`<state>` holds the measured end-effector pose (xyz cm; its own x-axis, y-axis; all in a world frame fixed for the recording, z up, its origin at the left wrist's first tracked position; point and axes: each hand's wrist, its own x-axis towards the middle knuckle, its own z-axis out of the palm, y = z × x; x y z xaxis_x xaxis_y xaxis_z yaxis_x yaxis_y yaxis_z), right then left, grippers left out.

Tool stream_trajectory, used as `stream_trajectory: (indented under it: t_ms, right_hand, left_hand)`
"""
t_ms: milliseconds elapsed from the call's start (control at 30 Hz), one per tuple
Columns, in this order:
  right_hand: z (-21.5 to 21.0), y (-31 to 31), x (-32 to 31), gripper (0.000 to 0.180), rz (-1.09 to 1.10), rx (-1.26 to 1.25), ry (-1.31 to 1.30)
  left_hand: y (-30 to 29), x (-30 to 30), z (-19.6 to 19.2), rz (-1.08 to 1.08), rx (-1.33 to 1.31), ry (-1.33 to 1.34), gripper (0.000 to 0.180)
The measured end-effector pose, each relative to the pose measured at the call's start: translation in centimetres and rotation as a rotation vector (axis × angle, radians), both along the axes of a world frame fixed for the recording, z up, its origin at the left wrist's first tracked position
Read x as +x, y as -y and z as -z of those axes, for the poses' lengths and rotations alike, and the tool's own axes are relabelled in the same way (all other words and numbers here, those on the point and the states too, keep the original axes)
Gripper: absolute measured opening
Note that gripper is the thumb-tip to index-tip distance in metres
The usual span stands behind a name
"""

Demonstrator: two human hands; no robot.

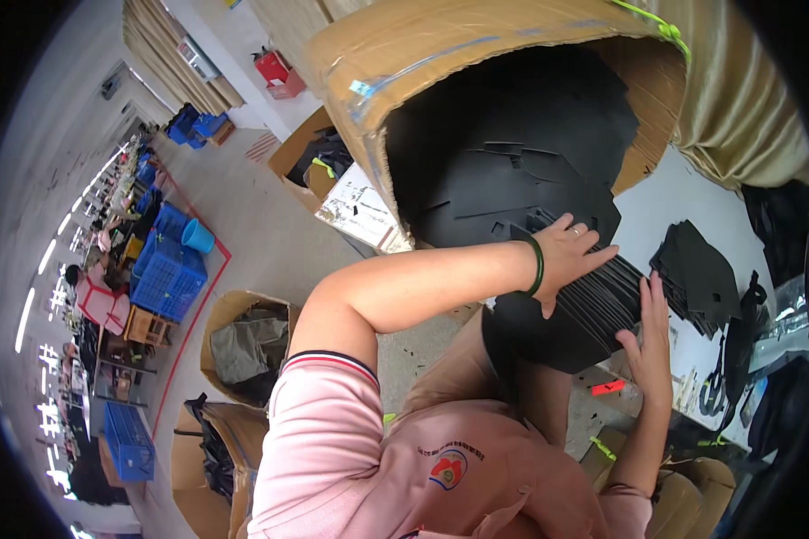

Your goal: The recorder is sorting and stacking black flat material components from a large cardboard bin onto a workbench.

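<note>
Head view, looking down over a pink shirt: the person's left hand (571,251), with a green bangle (537,265) at the wrist, lies flat on top of a stack of black sheets (575,314), its fingers (602,260) spread open and pressing down rather than gripping. The right hand (652,346) stands against the near edge of the same stack, fingers straight and open, touching the sheet edges. The stack rests at the edge of a white table (674,202), partly overhanging toward the person's lap. Just behind it a large cardboard box (404,54) lies tipped on its side, its mouth full of more black sheets. A smaller pile of black pieces (697,269) sits on the table to the right, near black straps (737,332). Far off to the left stand blue crates (166,283) on the floor.
</note>
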<state>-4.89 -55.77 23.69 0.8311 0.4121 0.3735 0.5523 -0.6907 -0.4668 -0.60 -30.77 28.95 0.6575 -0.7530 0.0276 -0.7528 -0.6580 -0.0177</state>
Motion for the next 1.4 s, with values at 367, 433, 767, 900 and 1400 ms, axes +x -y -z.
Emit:
stream_trajectory:
  t_ms: [367, 433, 767, 900, 1400]
  right_hand:
    - [6.6, -4.7, -10.9, 0.049, -0.447, -0.007, -0.523]
    - [9.1, -5.0, -10.8, 0.047, -0.565, -0.371, -0.7]
    - [3.4, -1.6, -3.9, 0.019, 0.0, -0.038, -0.095]
    - [6.3, -1.7, -3.2, 0.02, 0.149, 0.098, -0.101]
    - [13.4, -2.4, -5.4, 0.067, 0.523, 0.603, 0.04]
  left_hand:
    - [-1.1, 1.6, 0.0, -0.055, -0.059, -0.032, 0.12]
    - [-0.6, 1.9, 0.0, -0.033, -0.069, -0.046, 0.12]
    - [-0.1, 0.9, -0.1, 0.016, -0.04, -0.069, 0.115]
    - [-0.5, 1.5, 0.9, -0.04, -0.119, -0.061, 0.113]
    - [0.7, 0.1, -0.4, -0.102, 0.03, -0.07, 0.128]
